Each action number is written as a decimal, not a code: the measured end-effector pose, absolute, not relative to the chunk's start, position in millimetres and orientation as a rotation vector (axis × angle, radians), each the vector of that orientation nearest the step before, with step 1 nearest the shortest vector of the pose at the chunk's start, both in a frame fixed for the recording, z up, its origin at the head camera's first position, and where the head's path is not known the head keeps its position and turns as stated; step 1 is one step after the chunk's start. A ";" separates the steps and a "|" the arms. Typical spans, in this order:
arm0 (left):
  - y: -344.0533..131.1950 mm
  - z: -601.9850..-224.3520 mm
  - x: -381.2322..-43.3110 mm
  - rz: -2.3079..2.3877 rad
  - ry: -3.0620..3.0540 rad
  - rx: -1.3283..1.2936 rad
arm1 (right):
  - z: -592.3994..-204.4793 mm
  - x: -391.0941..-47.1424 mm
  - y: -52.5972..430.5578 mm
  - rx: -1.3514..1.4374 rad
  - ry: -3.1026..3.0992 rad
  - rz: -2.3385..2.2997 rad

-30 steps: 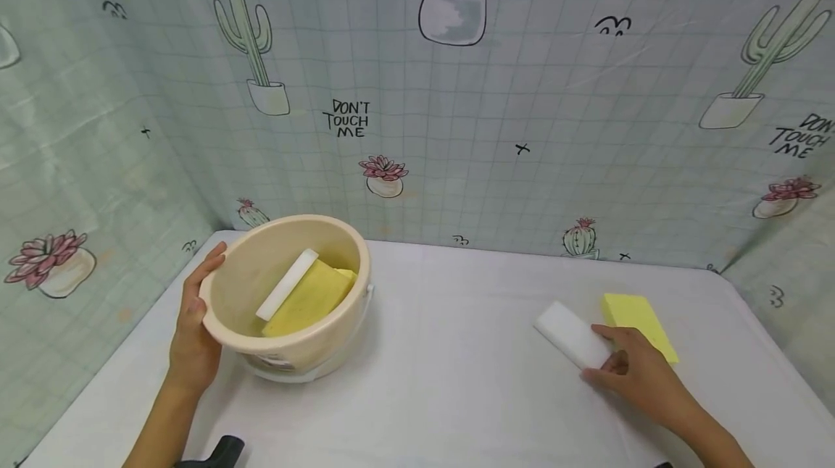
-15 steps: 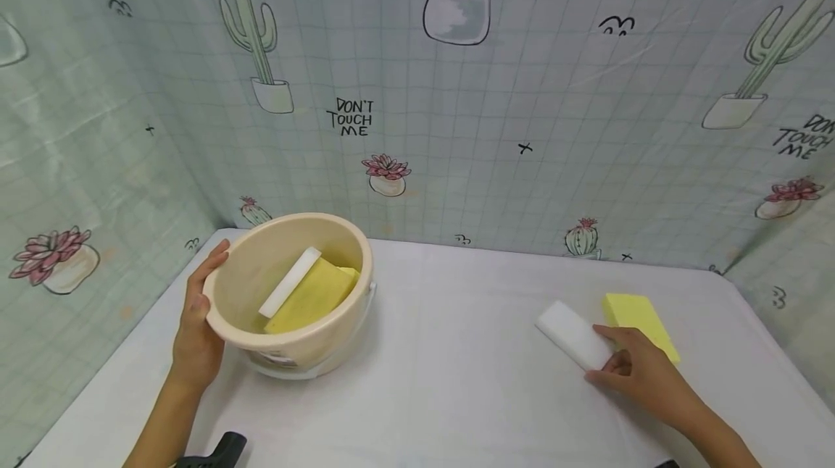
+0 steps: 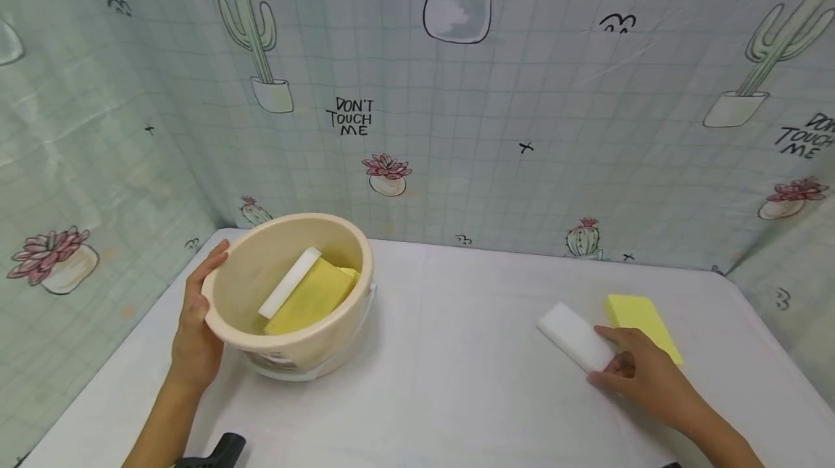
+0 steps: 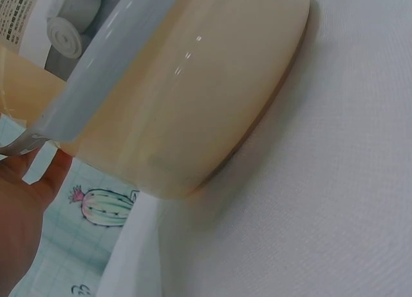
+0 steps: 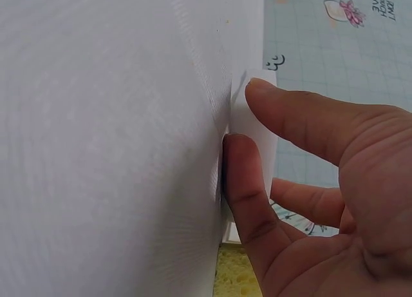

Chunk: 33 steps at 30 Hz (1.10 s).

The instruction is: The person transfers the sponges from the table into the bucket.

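Note:
At the left in the head view, my left hand [image 3: 198,330] holds the side of a cream bucket [image 3: 225,287], thumb at the rim and fingers along the outside. Inside the bucket lie a white foam block [image 3: 290,283] and yellow sponges [image 3: 313,298]. On the right, my right hand [image 3: 646,374] pinches the near end of a white sponge block [image 3: 570,334] that lies on the table. Just behind that hand is a yellow sponge [image 3: 642,319], partly covered by it. The right wrist view shows thumb and finger against the white block [image 5: 261,139].
A white cloth covers the table [image 3: 450,352]. Behind and beside it hangs a cactus-print curtain [image 3: 443,113]. The bucket's pale handle [image 4: 116,65] hangs down its near side. A black wrist strap piece [image 3: 225,450] shows at the bottom left.
The view has shifted very slightly. Both hands, the bucket and the sponges otherwise stay as they were.

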<state>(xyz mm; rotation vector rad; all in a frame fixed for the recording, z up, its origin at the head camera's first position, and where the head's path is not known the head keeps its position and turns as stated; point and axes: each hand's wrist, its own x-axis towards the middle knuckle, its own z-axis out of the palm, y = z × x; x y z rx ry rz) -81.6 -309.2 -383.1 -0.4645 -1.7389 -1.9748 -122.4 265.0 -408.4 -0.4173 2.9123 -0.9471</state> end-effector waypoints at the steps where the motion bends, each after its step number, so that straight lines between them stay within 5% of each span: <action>1: -309.2 -383.0 -81.6 -1.974 -1.739 -0.464 | -407.7 -122.8 264.5 -0.414 2.913 -0.940; 33: -308.1 -382.7 -83.3 -1.969 -1.744 -0.459 | -409.8 -121.2 266.7 -0.476 2.926 -1.025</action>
